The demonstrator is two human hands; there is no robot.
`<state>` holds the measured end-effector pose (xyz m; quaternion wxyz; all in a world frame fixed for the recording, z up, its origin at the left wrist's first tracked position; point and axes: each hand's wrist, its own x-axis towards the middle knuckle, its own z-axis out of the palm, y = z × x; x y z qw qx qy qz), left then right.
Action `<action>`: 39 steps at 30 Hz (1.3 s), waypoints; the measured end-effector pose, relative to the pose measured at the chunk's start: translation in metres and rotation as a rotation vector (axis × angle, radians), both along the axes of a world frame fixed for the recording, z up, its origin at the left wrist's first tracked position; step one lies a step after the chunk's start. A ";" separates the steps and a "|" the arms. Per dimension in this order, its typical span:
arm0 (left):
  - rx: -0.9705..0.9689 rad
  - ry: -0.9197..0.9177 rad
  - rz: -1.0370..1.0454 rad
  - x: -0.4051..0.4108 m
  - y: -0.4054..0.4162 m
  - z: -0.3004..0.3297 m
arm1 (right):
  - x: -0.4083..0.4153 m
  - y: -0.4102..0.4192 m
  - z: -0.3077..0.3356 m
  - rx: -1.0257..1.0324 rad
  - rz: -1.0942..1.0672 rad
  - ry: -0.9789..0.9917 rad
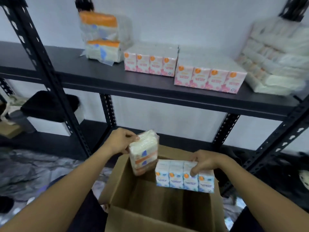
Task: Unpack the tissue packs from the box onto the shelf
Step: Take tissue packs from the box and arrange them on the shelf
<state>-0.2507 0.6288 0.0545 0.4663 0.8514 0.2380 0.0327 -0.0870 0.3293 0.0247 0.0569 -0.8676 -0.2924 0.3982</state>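
2 packs are up out of the box at once, 1 per hand. My left hand [119, 142] is closed around the top of a clear-wrapped tissue pack [144, 152] with orange and blue print, thumb on the near face and fingers curled over the far edge; the pack hangs tilted above the box's 11 o'clock corner. My right hand [204, 161] is clamped on a blue 4-pack [184, 177], fingers [194, 170] draped over its front and the thumb hidden behind, holding it level over the box's 1 o'clock side. The 2 packs are just beside each other; I cannot tell if they touch.

Below them sits the open cardboard box [127, 190], flaps up. What I can see of its inside is bare brown wall, and the bottom is out of view, so I cannot tell what is left in it.

At 12 o'clock from the hands runs the dark shelf [83, 76]. On it, from 11 o'clock round to 2 o'clock: a stack of 2 clear-wrapped packs with orange tops [102, 37], then a pink 4-pack [150, 64] set further back, then a second pink 4-pack [209, 77] nearer the front edge with its left end touching the first pack's right end, and a blurred pile of pale wrapped packs [277, 59] at the far right.

At 9 o'clock, on a lower level, a white bin with a black cover [50, 111] stands behind the upright; its contents are hidden.
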 end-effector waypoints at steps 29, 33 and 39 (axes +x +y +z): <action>0.005 -0.485 0.256 -0.077 0.094 0.338 | 0.012 0.106 0.315 0.543 -0.030 -0.540; -0.010 -0.478 0.337 -0.068 0.116 0.333 | 0.020 0.144 0.311 0.578 0.027 -0.555; -0.054 -0.466 0.448 -0.051 0.141 0.328 | 0.036 0.189 0.300 0.564 0.055 -0.541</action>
